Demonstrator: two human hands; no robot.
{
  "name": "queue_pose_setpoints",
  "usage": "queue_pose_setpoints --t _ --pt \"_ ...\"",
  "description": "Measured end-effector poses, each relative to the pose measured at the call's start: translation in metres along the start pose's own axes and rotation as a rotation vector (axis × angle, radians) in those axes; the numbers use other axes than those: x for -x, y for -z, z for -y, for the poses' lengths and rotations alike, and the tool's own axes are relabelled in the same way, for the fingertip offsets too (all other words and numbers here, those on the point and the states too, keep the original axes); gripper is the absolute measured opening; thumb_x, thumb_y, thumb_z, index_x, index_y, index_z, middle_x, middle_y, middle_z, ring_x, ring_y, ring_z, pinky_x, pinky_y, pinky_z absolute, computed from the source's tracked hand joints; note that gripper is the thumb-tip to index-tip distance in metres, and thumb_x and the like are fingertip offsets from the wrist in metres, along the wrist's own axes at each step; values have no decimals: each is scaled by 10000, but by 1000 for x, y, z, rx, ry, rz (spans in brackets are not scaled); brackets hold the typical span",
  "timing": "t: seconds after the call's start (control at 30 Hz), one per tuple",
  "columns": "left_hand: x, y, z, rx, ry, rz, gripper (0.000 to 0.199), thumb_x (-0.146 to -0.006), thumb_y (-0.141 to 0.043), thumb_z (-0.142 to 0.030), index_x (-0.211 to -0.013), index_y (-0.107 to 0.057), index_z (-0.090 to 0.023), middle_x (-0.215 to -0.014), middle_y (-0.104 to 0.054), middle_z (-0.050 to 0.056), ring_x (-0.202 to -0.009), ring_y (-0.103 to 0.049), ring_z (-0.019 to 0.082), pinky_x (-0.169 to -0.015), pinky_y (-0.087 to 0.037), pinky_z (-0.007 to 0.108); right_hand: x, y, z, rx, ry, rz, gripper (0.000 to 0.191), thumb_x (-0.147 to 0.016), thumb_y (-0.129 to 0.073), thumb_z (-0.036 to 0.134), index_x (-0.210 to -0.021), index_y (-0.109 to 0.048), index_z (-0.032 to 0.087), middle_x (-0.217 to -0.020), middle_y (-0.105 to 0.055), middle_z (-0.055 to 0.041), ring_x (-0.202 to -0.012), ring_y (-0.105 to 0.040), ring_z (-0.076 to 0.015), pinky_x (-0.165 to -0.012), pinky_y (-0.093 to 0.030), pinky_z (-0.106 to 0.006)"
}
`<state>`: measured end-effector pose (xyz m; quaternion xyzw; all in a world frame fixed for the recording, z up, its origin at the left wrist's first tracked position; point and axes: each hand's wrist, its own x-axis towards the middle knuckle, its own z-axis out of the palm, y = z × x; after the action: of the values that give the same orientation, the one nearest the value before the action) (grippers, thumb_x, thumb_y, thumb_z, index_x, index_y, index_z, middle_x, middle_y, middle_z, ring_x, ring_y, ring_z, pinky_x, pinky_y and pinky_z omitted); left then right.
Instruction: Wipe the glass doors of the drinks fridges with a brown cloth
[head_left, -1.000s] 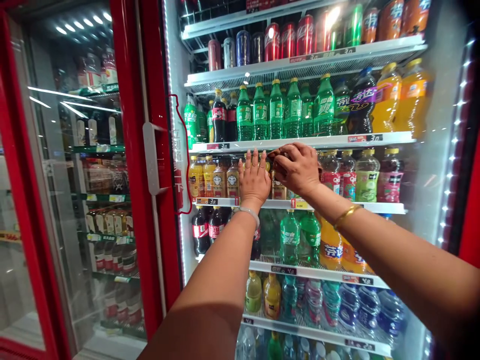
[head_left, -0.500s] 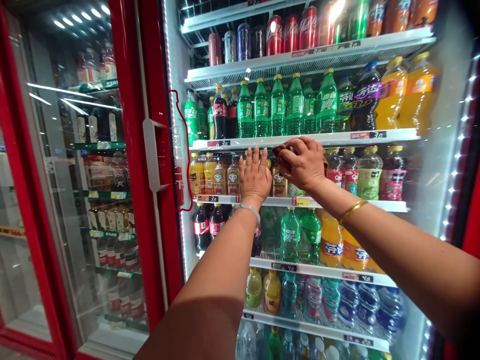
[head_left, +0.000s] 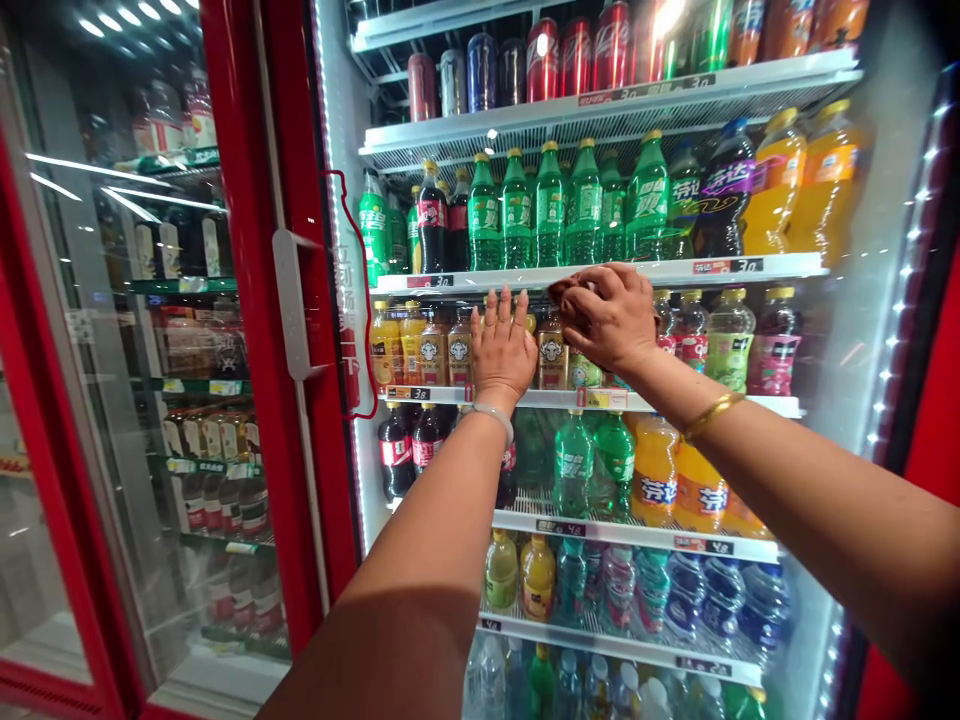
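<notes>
My left hand (head_left: 503, 347) lies flat with fingers spread against the glass door, in front of a shelf of small bottles. Just right of it, my right hand (head_left: 611, 315) is bent round a dark brown cloth (head_left: 559, 288) pressed to the glass. Bits of the cloth show at the fingertips and behind the hand; the rest is hidden by the palm. Behind the glass, a row of green bottles (head_left: 550, 210) stands above both hands, and brown-labelled bottles (head_left: 433, 350) stand to the left of my left hand.
The red door frame with a white handle (head_left: 294, 305) is left of my hands. Another glass-door cooler with bottles (head_left: 225, 500) stands farther left. Shelves of red cans (head_left: 541, 62), orange bottles (head_left: 655, 470) and blue bottles (head_left: 684, 597) fill the cooler.
The view has shifted slightly, so the cooler appears a little farther left. My left hand keeps its place on the glass; my right hand, with the cloth, has moved slightly right relative to the shelves.
</notes>
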<state>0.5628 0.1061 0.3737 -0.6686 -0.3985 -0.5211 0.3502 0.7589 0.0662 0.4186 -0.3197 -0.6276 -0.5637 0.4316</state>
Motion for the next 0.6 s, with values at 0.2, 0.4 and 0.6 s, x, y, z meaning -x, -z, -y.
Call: queue_pose_setpoints --t 0.2,0.4,0.6 --pt "0 -3 2 -22 0 20 643 -1037 -402 -235 -1669 -282 -236 -1773 -179 63 -1655 -112 264 -1365 -85 556 14 -11 34 -4 173 -40 279 -922 -621 398 -1180 -686 311 -1300 -656 -61 -1347 -439 -299 -1050 -353 -494" --pt "0 -4 2 -1 -6 -8 645 -1034 -411 -237 -1667 -288 -220 -1771 -188 69 -1657 -98 261 -1367 -67 543 47 11 -11 -23 354 100 302 -901 -668 412 -1198 -685 361 -1310 -665 -9 -1345 -468 -258 -1098 -360 -453" --pt "0 -3 1 -6 -4 -5 656 -1023 -437 -231 -1664 -299 -217 -1770 -196 71 -1656 -106 266 -1368 -56 534 2 -8 -1 -20 -68 -14 487 -929 -615 406 -1402 -597 294 -1613 -439 -86 -1521 -319 -369 -1207 -318 -603"
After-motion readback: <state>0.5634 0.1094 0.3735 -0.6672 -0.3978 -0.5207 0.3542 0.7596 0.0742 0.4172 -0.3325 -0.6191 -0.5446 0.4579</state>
